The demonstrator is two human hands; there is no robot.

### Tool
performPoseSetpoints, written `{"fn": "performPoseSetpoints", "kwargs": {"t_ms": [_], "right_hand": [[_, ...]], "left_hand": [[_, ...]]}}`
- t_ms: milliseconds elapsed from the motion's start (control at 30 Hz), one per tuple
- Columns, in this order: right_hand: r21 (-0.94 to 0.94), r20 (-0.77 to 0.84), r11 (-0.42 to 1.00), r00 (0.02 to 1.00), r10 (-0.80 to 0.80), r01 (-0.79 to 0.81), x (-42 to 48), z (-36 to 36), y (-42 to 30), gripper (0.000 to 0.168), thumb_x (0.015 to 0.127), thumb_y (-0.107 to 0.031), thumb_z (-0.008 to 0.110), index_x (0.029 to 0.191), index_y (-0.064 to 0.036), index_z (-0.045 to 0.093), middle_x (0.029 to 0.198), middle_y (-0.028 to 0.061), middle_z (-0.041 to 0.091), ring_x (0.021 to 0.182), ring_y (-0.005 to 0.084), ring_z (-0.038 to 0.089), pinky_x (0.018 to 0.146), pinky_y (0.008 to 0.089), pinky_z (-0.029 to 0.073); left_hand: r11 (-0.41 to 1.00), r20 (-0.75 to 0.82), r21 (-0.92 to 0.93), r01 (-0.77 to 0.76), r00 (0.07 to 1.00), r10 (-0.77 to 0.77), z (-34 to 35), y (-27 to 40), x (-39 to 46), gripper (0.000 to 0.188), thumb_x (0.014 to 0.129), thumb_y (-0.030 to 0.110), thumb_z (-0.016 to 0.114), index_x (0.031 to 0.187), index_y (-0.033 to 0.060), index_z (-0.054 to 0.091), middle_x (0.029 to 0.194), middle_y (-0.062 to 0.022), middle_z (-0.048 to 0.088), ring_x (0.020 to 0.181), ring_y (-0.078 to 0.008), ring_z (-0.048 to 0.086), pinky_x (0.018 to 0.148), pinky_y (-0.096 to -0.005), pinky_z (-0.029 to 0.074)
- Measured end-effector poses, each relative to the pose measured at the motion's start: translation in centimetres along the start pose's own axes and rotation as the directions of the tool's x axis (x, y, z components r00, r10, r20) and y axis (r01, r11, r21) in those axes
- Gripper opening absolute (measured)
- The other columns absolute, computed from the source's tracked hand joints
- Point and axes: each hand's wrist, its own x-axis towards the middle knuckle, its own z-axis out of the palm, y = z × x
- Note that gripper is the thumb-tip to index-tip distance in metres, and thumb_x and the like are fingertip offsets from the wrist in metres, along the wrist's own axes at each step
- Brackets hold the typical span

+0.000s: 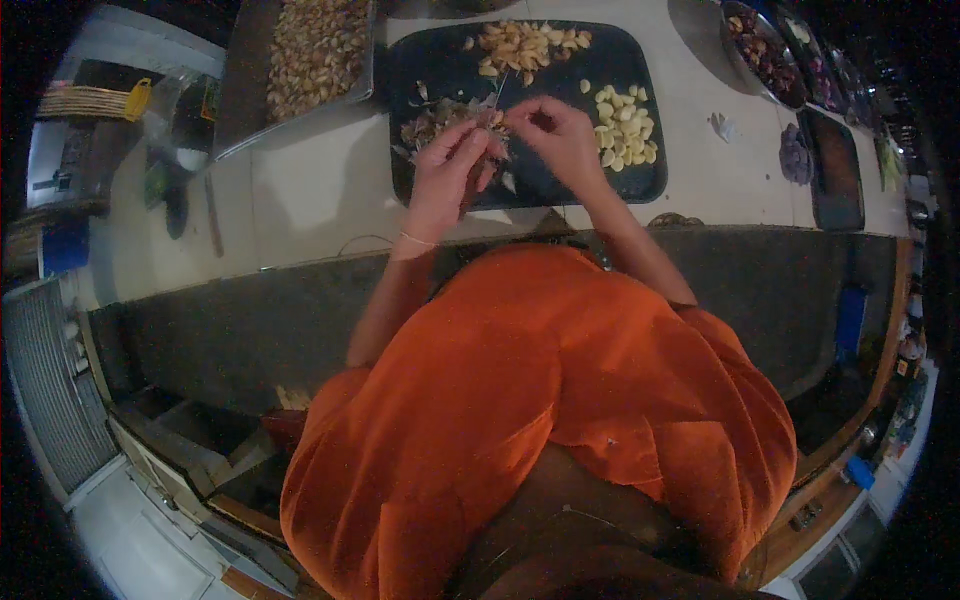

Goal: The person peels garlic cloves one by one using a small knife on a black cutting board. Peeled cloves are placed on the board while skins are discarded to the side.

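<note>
A dark rectangular tray (547,184) lies on the counter before me. Over its left half, my left hand (450,161) pinches what looks like a small garlic clove (499,118) at its fingertips. My right hand (559,139) is close beside it, thumb and finger drawn together; whether they grip anything is too blurred to tell. A thin shiny strip (502,86), possibly a knife blade, points away from the left fingers. Papery garlic skins (431,127) are heaped under and beside the left hand. Unpeeled cloves (525,45) form a pile at the tray's far edge, and peeled cloves (626,127) at its right.
A large metal tray of unpeeled garlic cloves (319,60) stands at the left. To the far right are a metal bowl (765,56) with dark reddish pieces and another dark tray (836,172). A stick-like tool (214,217) lies on the counter (315,172) at left.
</note>
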Motion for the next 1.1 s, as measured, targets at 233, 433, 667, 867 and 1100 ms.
{"fn": "performPoseSetpoints", "kwargs": {"t_ms": [233,433,667,867,1100], "right_hand": [[0.418,0.037,0.883,0.976,0.216,-0.212,-0.2,0.4,0.4,0.02,0.078,-0.015,0.063,0.091,0.0,0.06,0.073,0.0022,0.06,0.06,0.0076,0.053,0.054,0.0211,0.043],[0.576,0.054,0.741,0.92,0.389,-0.346,-0.6,0.0,-0.2,0.015,0.08,-0.007,0.055,0.093,0.0,0.056,0.078,0.0047,0.058,0.062,0.0106,0.053,0.055,0.0229,0.042],[0.642,0.01,0.689,0.902,0.431,-0.337,-0.6,0.2,0.7,0.016,0.08,-0.006,0.055,0.093,0.002,0.054,0.078,0.009,0.059,0.061,0.013,0.052,0.055,0.0246,0.043],[0.674,0.008,0.671,0.91,0.414,-0.311,-0.7,0.5,0.1,0.013,0.081,-0.006,0.055,0.091,0.002,0.055,0.079,0.0085,0.058,0.062,0.0131,0.053,0.055,0.025,0.044],[0.69,-0.02,0.674,0.924,0.381,-0.263,-0.6,0.8,0.4,0.015,0.08,-0.006,0.057,0.091,0.003,0.055,0.079,0.0089,0.059,0.06,0.013,0.055,0.054,0.0251,0.047]], "left_hand": [[0.998,0.05,0.038,-0.057,0.997,0.055,0.6,-0.3,0.0,0.023,0.088,0.018,0.049,0.102,0.0019,0.056,0.078,-0.0045,0.058,0.051,-0.0063,0.045,0.044,-0.0185,0.036],[0.999,-0.04,-0.029,0.027,0.999,-0.028,0.4,1.3,-0.4,0.023,0.088,0.019,0.049,0.105,0.0048,0.054,0.079,-0.0044,0.059,0.051,-0.0068,0.045,0.044,-0.0187,0.035],[0.993,-0.017,0.101,0.057,0.998,-0.055,-0.3,1.0,0.2,0.035,0.089,0.016,0.046,0.123,0.0068,0.044,0.08,-0.005,0.058,0.051,-0.0058,0.044,0.044,-0.0182,0.034],[0.995,0.051,0.087,0.048,0.997,-0.053,0.3,0.1,0.2,0.037,0.09,0.014,0.045,0.125,0.0051,0.041,0.08,-0.0054,0.058,0.052,-0.0054,0.043,0.044,-0.018,0.034],[0.994,0.067,0.105,0.019,0.997,-0.026,0.3,-0.1,0.3,0.035,0.09,0.014,0.046,0.124,0.0047,0.043,0.079,-0.0033,0.057,0.052,-0.0044,0.043,0.044,-0.0172,0.034]]}}
